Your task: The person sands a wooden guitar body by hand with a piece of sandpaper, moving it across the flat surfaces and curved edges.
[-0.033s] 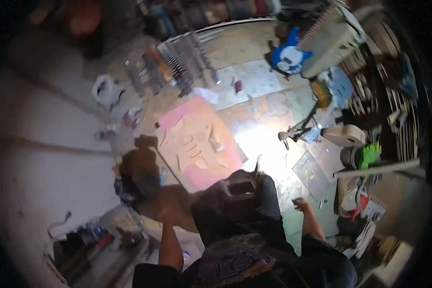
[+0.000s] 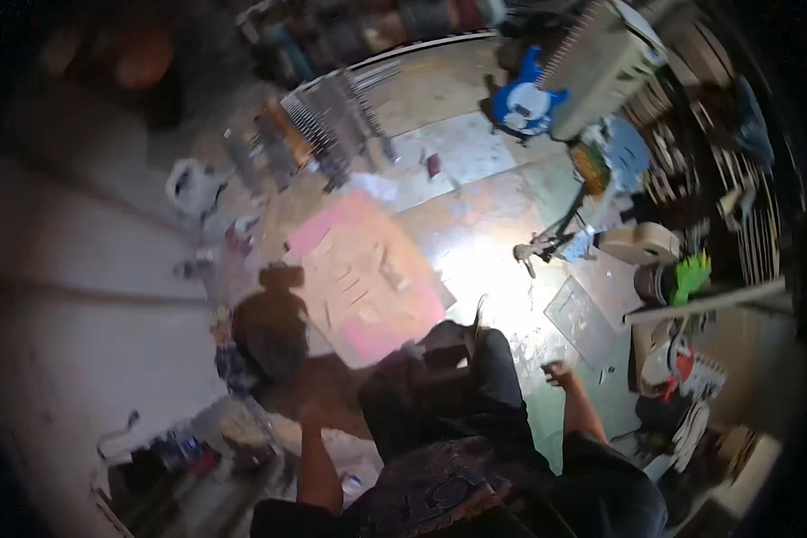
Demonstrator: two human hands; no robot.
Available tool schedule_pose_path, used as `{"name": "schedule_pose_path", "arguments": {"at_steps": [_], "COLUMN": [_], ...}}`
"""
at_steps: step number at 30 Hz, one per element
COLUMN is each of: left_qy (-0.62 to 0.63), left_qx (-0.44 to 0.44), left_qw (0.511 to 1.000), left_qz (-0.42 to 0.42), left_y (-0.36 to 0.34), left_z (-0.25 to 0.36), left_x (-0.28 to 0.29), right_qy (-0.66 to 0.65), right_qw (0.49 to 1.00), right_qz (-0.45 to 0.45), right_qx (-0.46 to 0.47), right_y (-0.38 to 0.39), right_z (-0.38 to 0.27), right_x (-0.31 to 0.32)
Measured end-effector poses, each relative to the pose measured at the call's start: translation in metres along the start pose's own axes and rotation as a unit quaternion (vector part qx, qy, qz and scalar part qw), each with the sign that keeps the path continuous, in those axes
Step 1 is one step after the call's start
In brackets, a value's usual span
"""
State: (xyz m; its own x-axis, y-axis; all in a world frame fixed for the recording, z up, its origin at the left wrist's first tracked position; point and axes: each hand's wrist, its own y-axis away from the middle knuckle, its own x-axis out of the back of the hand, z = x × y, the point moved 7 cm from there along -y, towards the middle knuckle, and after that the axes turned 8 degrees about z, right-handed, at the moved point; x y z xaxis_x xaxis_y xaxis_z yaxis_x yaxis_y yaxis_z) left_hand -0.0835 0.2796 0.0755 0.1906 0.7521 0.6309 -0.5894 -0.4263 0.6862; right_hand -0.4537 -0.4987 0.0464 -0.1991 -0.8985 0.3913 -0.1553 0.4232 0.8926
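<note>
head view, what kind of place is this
Probably a cluttered workshop or storage room. A pink board lies on the worn floor, a blue guitar-shaped thing and a grey slatted rack lie nearby, with crowded shelves on the right.

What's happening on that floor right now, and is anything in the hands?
A person stands over a cluttered workshop floor, seen from the head camera. Both hands look empty: the left hand hangs low near a dark bag, and the right hand is held out over the floor beside a clear sheet. A pink board lies flat ahead, untouched. The picture is blurred, so fine detail cannot be told.
</note>
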Motion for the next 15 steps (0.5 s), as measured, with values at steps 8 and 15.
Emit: {"name": "schedule_pose_path", "arguments": {"at_steps": [8, 15], "left_qy": [-0.129, -0.200], "left_qx": [0.160, -0.297], "left_qw": [0.977, 0.889], "left_qz": [-0.059, -0.285], "left_y": [0.143, 0.264], "left_z": [0.057, 0.342], "left_x": [-0.052, -0.367], "right_qy": [-0.292, -0.159], "right_qw": [0.936, 0.897], "right_qz": [0.148, 0.410], "right_qx": [0.127, -0.047], "right_y": [-0.031, 0.024], "right_z": [-0.024, 0.303], "right_x": [0.096, 0.044]}}
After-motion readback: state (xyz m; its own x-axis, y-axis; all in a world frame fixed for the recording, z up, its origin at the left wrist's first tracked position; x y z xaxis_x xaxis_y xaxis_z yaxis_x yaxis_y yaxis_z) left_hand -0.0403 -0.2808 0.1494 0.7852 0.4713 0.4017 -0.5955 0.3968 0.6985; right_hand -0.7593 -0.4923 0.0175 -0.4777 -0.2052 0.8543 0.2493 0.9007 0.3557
